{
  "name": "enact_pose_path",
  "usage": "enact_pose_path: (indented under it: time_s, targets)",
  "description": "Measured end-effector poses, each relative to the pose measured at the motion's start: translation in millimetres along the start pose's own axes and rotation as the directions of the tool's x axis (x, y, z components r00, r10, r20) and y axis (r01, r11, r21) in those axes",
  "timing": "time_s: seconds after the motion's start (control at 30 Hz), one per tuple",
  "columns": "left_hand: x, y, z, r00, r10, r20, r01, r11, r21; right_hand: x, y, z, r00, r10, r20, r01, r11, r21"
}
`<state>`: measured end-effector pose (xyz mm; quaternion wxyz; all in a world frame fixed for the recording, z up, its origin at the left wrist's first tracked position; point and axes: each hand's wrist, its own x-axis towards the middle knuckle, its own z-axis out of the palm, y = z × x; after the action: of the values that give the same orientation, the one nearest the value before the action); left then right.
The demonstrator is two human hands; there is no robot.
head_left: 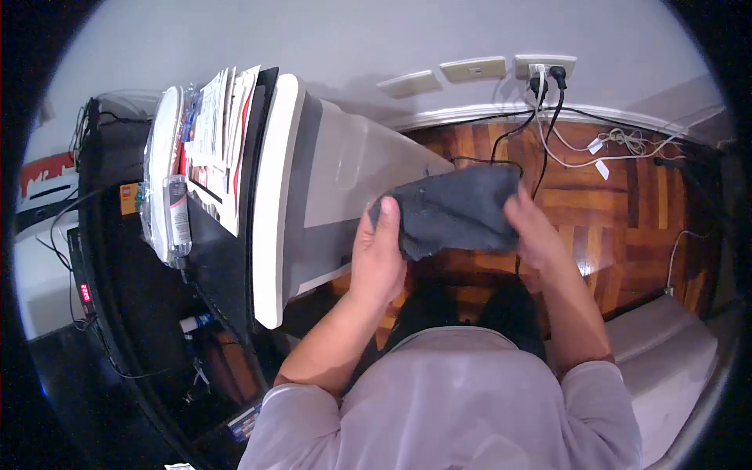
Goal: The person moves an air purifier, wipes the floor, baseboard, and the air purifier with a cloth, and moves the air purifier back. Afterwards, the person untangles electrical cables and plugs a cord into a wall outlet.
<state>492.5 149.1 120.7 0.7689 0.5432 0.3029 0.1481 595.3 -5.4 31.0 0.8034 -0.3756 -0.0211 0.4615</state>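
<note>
A dark grey cloth is stretched between my two hands, in front of my body and above the wooden floor. My left hand grips its left end, with the thumb lying on top. At the right end, my right hand is closed on the cloth's edge; its fingers are slightly blurred and partly hidden. Just left of the cloth stands a grey bin-like container with a white rim.
A black shelf unit on the left carries papers and a clear bottle. Cables run from wall sockets across the parquet floor. A pale padded piece sits at lower right.
</note>
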Motion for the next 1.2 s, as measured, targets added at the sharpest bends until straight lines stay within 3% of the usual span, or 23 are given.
enact_pose_path:
  time_s: [0.03, 0.07, 0.13, 0.2, 0.27, 0.3, 0.37, 0.47, 0.5, 0.57, 0.6, 0.63, 0.67, 0.7, 0.73, 0.8, 0.83, 0.9, 0.93, 1.0, 1.07, 1.13, 1.2]
  targets:
    - [2.6, 0.1, 1.9, 1.0, -0.005, -0.004, 0.005, 1.0, -0.001, -6.5, 6.4, -8.2, 0.987, -0.008, 0.162, 0.056, 0.955, -0.293]
    - [4.8, 1.6, 6.0, 0.998, 0.032, -0.047, -0.033, 0.999, -0.022, -11.2, 7.6, -12.5, 0.987, -0.004, 0.158, 0.05, 0.955, -0.292]
    - [9.6, 7.9, 13.7, 0.994, 0.07, -0.085, -0.074, 0.996, -0.042, -17.3, 6.9, -17.6, 0.966, 0.203, 0.159, -0.121, 0.9, -0.419]
    - [13.9, 18.4, 15.0, 0.994, -0.045, -0.098, 0.03, 0.988, -0.15, -23.3, 8.9, -23.1, 0.95, 0.286, 0.128, -0.203, 0.872, -0.445]
    - [19.3, 13.8, 7.1, 0.984, -0.127, -0.128, 0.104, 0.979, -0.172, -31.0, 5.1, -19.0, 0.965, -0.261, 0.031, 0.258, 0.915, -0.309]
    - [19.8, 10.3, 7.8, 0.965, -0.215, -0.149, 0.189, 0.967, -0.169, -32.7, -3.8, -12.4, 0.965, -0.258, 0.038, 0.257, 0.917, -0.306]
    - [13.3, 6.5, 23.2, 0.919, -0.36, -0.16, 0.335, 0.928, -0.165, -29.1, -21.7, 6.8, 0.949, -0.315, -0.035, 0.314, 0.949, -0.036]
    - [4.3, -14.5, 29.9, 0.857, -0.494, 0.149, 0.515, 0.836, -0.191, -8.4, -31.5, 30.7, 0.885, -0.46, 0.069, 0.451, 0.885, 0.114]
    - [2.2, -16.1, 31.3, 0.857, -0.493, 0.148, 0.514, 0.837, -0.19, -2.3, -34.4, 39.5, 0.859, -0.5, 0.111, 0.485, 0.863, 0.139]
    - [-2.4, -17.2, 30.9, 0.942, -0.252, 0.223, 0.248, 0.968, 0.048, 3.0, -44.5, 57.7, 0.896, -0.426, 0.129, 0.436, 0.783, -0.443]
    - [-11.0, -4.6, 29.9, 0.944, -0.249, 0.216, 0.245, 0.968, 0.047, 9.7, -46.3, 59.8, 0.896, -0.423, 0.136, 0.437, 0.785, -0.439]
    - [-24.4, 21.3, 28.5, 0.959, 0.016, 0.283, -0.188, 0.783, 0.593, 18.9, -49.3, 61.0, 0.92, -0.387, 0.059, 0.379, 0.842, -0.383]
    - [-36.3, 45.9, 25.6, 0.861, 0.178, 0.476, -0.504, 0.183, 0.844, 29.6, -53.4, 61.1, 0.938, -0.345, -0.015, 0.323, 0.891, -0.32]
    - [-45.1, 64.7, 18.9, 0.788, 0.239, 0.568, -0.603, 0.114, 0.789, 41.6, -57.8, 59.9, 0.94, -0.311, 0.137, 0.335, 0.777, -0.533]
    - [-53.7, 83.9, 12.1, 0.7, 0.285, 0.655, -0.691, 0.039, 0.722, 58.2, -44.6, 64.4, 0.865, -0.457, 0.207, 0.475, 0.612, -0.633]
    - [-75.2, 128.5, 8.3, 0.669, 0.318, 0.672, -0.669, -0.137, 0.731, 76.4, -38.6, 80.7, 0.802, -0.414, 0.43, 0.549, 0.231, -0.803]
    - [-73.7, 136.5, 12.3, 0.679, 0.42, 0.602, -0.586, -0.183, 0.789, 80.2, -37.9, 93.0, 0.801, -0.413, 0.433, 0.555, 0.241, -0.796]
    - [-58.6, 143.2, 12.1, 0.68, 0.531, 0.505, -0.473, -0.207, 0.856, 84.9, -43.1, 115.9, 0.864, -0.279, 0.419, 0.421, -0.056, -0.906]
    - [-52.6, 143.0, 12.6, 0.721, 0.49, 0.49, -0.451, -0.206, 0.869, 85.7, -43.5, 121.7, 0.862, -0.283, 0.421, 0.424, -0.055, -0.904]
    - [-43.7, 137.3, 7.1, 0.752, 0.413, 0.514, -0.478, -0.196, 0.856, 81.2, -40.3, 128.3, 0.853, -0.239, 0.463, 0.418, -0.219, -0.882]
    - [-43.9, 136.4, 4.8, 0.756, 0.385, 0.53, -0.471, -0.242, 0.848, 73.1, -35.1, 132.0, 0.804, -0.271, 0.529, 0.477, -0.237, -0.846]
    - [-43.8, 133.5, 3.7, 0.756, 0.454, 0.471, -0.5, -0.062, 0.864, 67.3, -27.9, 136.6, 0.832, -0.148, 0.535, 0.502, -0.212, -0.839]
    - [-42.2, 131.9, 2.4, 0.748, 0.439, 0.497, -0.525, -0.065, 0.848, 61.7, -24.1, 133.1, 0.806, -0.173, 0.567, 0.53, -0.216, -0.82]
